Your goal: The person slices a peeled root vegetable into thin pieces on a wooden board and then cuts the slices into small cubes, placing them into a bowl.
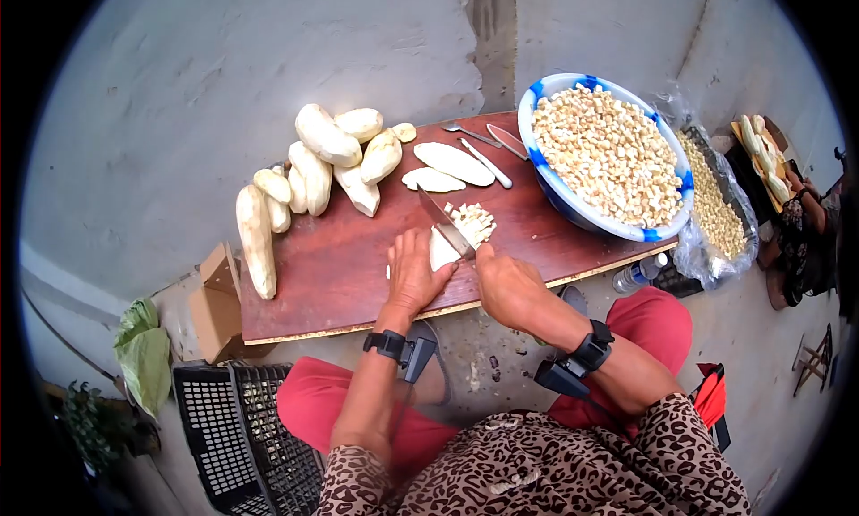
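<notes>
My right hand grips the handle of a kitchen knife, whose broad blade slants up and left over the table. The blade lies against a pale peeled tuber piece, and my left hand holds that piece down from the left. Small cut cubes sit just beyond the blade. Two long tuber slices rest flat farther back. Several whole peeled tubers are heaped at the back left, one long one near the left edge. The knife handle is mostly hidden in my fist.
A blue-and-white basin full of pale cubes stands at the table's right. Behind the slices lie a peeler, a fork and another knife. Black crate lower left; bottle and cube-filled tray right. Another person's hand shows far right.
</notes>
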Available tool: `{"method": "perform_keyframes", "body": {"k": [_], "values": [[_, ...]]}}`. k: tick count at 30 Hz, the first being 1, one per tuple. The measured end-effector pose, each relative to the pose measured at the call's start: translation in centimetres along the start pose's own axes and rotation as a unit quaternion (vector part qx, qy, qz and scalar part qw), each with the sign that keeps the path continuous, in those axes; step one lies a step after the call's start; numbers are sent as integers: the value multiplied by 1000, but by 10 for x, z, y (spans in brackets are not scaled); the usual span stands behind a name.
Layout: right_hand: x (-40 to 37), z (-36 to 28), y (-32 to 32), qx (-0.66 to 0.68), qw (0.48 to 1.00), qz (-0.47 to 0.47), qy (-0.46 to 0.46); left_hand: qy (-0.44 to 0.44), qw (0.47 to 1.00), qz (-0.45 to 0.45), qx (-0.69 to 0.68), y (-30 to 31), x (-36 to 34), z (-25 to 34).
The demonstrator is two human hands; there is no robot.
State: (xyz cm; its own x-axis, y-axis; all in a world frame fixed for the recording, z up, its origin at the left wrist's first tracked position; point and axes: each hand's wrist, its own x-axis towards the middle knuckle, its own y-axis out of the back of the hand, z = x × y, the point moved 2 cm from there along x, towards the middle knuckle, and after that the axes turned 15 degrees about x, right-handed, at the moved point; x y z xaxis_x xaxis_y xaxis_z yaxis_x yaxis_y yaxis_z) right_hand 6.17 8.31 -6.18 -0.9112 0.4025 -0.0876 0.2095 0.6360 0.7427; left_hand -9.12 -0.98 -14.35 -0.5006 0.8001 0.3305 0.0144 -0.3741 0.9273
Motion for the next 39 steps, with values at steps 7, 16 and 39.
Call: {"method": "perform_keyframes", "body": {"k": [7, 16, 39], "values": [[-5, 1, -7, 8, 1000, -18, 17, -13, 999, -6, -30, 6, 1, -2], [11, 0, -21, 5, 999, -50, -14, -15, 999, -26, -37, 3, 0, -5], [1, -8, -20, -19, 999, -26, 12, -31, 999, 28, -12, 2, -11, -19]]}}
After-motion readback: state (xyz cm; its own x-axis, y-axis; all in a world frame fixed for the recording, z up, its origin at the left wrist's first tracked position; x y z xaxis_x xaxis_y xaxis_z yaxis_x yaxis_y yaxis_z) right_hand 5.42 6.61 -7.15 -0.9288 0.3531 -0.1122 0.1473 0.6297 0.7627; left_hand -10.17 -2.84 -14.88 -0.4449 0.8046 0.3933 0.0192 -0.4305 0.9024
